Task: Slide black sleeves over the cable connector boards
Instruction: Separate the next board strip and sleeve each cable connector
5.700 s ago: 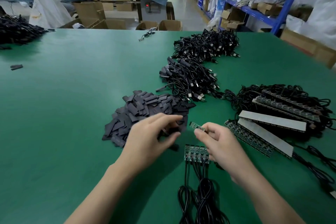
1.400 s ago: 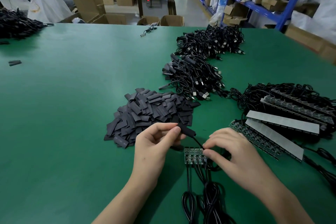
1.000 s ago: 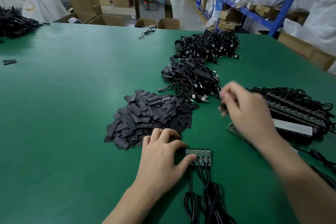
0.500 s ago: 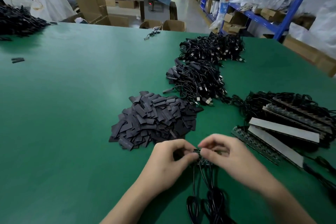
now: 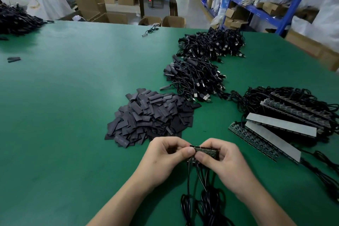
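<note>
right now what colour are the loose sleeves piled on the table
Matte black sleeves, clearest in the head view.

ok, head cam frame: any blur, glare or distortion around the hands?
Head view: the left hand, the right hand and the board strip they pinch are sharp. Head view: the right edge smears around the cardboard boxes. Head view: the wide lens bows the far edge of the green table and tilts the blue shelving. Head view: soft pale sheen on the table, no hard glare.

The left hand (image 5: pixel 165 158) and right hand (image 5: pixel 226 161) hide part of the connector boards (image 5: pixel 208 151). Their cables (image 5: pixel 207 205) leave the frame at 6 o'clock; the shelves (image 5: pixel 256 8) at 2 o'clock are blurred.
</note>
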`<state>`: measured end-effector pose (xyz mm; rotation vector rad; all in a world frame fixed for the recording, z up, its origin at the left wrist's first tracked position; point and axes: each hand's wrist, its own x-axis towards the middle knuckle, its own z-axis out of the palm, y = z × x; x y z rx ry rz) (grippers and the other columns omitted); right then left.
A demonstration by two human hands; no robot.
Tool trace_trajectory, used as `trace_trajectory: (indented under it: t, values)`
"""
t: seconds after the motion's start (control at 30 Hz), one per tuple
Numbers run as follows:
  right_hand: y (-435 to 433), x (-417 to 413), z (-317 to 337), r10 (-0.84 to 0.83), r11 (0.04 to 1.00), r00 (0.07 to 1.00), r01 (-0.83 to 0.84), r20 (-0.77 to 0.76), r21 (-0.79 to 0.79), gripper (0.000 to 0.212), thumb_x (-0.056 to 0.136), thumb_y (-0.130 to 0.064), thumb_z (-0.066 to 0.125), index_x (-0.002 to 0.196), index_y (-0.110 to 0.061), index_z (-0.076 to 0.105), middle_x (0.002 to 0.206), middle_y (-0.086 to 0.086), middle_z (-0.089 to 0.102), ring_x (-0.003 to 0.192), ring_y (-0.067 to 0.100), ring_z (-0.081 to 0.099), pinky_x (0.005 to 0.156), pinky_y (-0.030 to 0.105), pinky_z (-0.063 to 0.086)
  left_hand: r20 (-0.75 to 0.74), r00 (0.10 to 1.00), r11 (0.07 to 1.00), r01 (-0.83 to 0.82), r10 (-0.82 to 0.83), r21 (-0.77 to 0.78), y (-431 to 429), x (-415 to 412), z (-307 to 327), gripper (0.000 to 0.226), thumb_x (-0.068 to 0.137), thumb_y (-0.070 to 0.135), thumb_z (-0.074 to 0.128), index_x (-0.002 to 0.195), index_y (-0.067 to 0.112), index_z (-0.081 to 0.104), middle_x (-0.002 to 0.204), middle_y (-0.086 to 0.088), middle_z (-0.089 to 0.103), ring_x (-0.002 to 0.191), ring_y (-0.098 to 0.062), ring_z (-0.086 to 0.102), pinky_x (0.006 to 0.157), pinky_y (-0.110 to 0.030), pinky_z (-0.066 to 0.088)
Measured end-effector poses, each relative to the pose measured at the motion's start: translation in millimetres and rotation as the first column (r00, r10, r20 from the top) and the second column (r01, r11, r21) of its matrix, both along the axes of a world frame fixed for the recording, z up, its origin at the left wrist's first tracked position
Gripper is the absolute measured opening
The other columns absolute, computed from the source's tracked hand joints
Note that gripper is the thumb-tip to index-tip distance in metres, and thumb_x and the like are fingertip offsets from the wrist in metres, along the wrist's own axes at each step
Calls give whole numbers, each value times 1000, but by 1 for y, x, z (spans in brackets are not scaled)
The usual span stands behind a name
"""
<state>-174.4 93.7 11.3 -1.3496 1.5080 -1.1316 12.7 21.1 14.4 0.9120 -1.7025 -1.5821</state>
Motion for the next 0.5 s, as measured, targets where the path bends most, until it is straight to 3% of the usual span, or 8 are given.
trace_trajectory:
  t: [0.2,0.33,0.43,0.5]
  values:
    - [0,0,1,50,998,990,-55,133,36,4,92,-20,78,90,-22,75,85,12,75,78,16,68,76,36,55,-28,1000,994,17,-14,109,-2,-1,-2,22,80,35,78,83,13,80,70,-5,61,66,-16,47,59,-21,36]
    - [-1,5,-1,62,997,969,-69,241,20,9,85,-27,80,91,-20,77,85,6,77,80,12,70,76,22,54,-143,988,962,88,-52,257,0,1,0,24,84,31,82,87,8,79,73,-9,64,62,-13,51,58,-20,40]
    - [-1,2,4,56,998,976,-61,211,15,12,85,-30,79,90,-20,77,85,6,77,79,12,70,75,22,54,-132,989,961,95,-62,258,-2,3,2,25,82,33,81,87,9,79,73,-7,66,61,-12,53,58,-19,43]
    - [0,-2,8,49,999,994,-50,99,7,10,86,-32,77,90,-23,75,86,5,76,81,13,70,77,29,56,-132,989,969,91,-61,230,-3,3,3,21,82,32,78,87,12,80,74,-4,69,63,-10,56,60,-18,45]
